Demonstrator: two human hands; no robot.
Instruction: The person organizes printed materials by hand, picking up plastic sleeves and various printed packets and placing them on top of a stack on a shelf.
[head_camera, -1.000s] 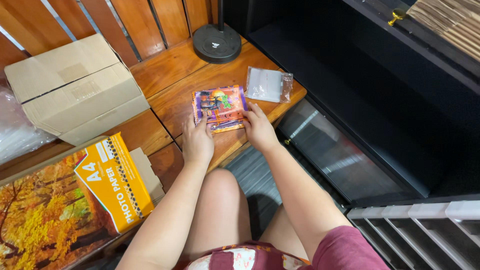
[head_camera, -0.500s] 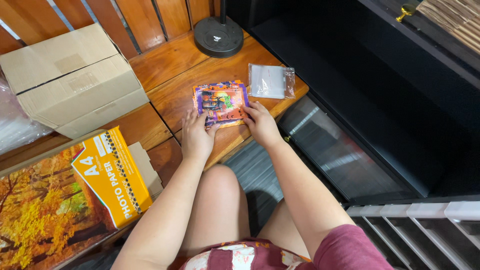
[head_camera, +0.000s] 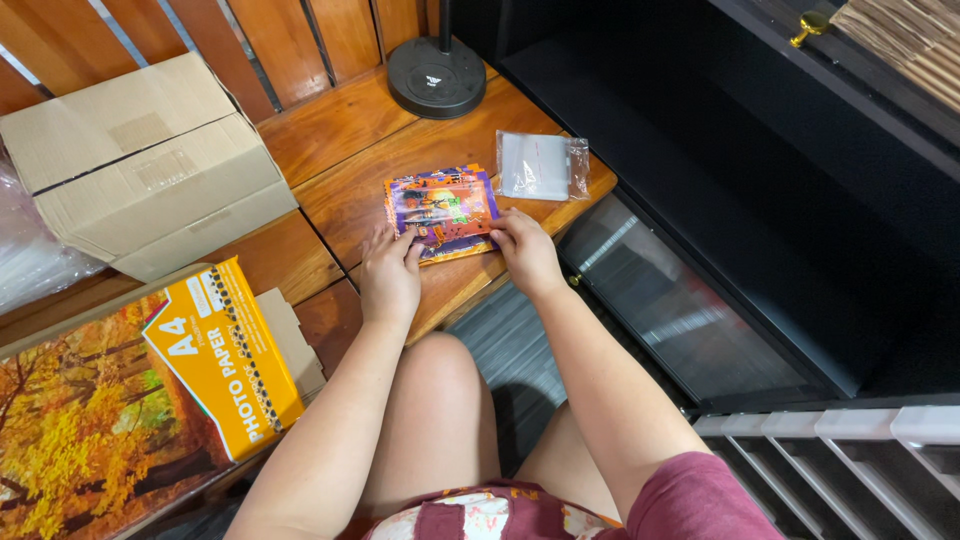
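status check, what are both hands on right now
Left hand and right hand flat on small stack of colourful printed cards on wooden table. Clear plastic sleeves beside it, untouched.

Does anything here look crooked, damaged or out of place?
Slightly. The cardboard box has a dented, crumpled lower left corner. The stack of colourful cards under the left hand and right hand lies a little fanned.
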